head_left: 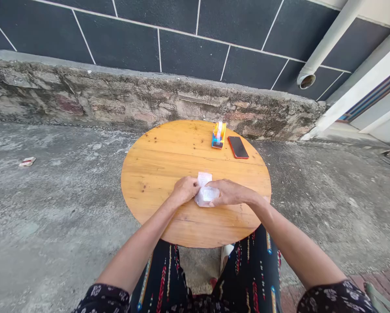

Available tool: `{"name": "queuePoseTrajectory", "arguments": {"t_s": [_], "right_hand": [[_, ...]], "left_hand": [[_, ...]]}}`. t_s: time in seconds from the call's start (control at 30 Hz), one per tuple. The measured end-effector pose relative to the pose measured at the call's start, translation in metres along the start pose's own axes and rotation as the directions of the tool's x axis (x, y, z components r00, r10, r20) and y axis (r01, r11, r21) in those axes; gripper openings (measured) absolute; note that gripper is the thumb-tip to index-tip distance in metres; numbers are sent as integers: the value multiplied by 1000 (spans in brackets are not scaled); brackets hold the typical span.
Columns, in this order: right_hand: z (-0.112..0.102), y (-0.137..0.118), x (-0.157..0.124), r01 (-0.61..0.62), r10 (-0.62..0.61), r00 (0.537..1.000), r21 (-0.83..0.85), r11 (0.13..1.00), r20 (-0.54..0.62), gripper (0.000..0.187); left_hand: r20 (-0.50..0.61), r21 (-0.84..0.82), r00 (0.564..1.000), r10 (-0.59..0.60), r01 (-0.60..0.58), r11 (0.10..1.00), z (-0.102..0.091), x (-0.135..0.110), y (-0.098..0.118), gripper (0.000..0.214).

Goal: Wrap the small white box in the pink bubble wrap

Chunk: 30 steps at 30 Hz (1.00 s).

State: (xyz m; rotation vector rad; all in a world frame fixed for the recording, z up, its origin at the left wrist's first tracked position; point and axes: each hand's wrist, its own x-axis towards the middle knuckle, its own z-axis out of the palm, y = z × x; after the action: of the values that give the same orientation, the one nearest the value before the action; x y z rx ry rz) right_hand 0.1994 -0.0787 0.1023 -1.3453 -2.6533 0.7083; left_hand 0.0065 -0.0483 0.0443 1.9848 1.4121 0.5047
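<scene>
A small package in white, translucent wrapping [204, 201] lies on the round wooden table [162, 152], near its middle. A flap of the wrapping stretches away from me at its far side. The fingers of my left hand [185, 190] are curled closed at the package's left edge, pinching the wrapping there. From the right, my right hand [228, 192] grips the package, with thumb on the near side and fingers on the far side. Part of the package is hidden under the fingers.
Toward the far edge stands a yellow and blue tape dispenser [218, 135] with a roll in it. Beside it lies a phone [238, 147] with a red edge. Behind the table runs a stone wall base [117, 98]. A crumpled packet [27, 161] lies on the concrete ground.
</scene>
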Motion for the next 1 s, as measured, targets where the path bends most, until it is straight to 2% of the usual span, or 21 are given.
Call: {"name": "queuePoseTrajectory", "arguments": {"t_s": [0.1, 0.2, 0.33, 0.43, 0.53, 0.67, 0.77, 0.9, 1.0], "right_hand": [[-5, 10, 8, 41, -71, 986, 195, 980, 154, 33], [-8, 16, 13, 61, -120, 976, 294, 954, 185, 32], [-11, 15, 17, 56, -130, 970, 333, 941, 206, 28], [-9, 17, 19, 7, -80, 978, 359, 933, 190, 34], [-2, 23, 21, -63, 12, 994, 464, 884, 112, 47], [2, 27, 22, -103, 46, 992, 572, 814, 113, 45], [-2, 26, 23, -104, 34, 990, 558, 823, 135, 41], [-7, 28, 26, -77, 25, 992, 448, 891, 121, 38], [-7, 34, 29, -65, 18, 993, 423, 904, 113, 40]], "left_hand": [[27, -32, 999, 23, -23, 999, 1, 5, -6, 17], [44, -66, 998, 42, -39, 997, 3, 9, -12, 17], [45, -96, 997, 58, -53, 994, 5, 11, -17, 16], [36, -110, 997, 64, -60, 992, 5, 10, -18, 15], [25, -116, 998, 64, -60, 991, 5, 10, -17, 17], [-3, -121, 999, 54, -54, 991, 4, 7, -16, 16], [-117, -143, 992, 37, -53, 988, 3, -3, -13, 18], [-370, -227, 926, 74, -168, 959, 9, -25, -9, 22], [-406, -246, 902, 148, -264, 932, 16, -32, -5, 27]]}}
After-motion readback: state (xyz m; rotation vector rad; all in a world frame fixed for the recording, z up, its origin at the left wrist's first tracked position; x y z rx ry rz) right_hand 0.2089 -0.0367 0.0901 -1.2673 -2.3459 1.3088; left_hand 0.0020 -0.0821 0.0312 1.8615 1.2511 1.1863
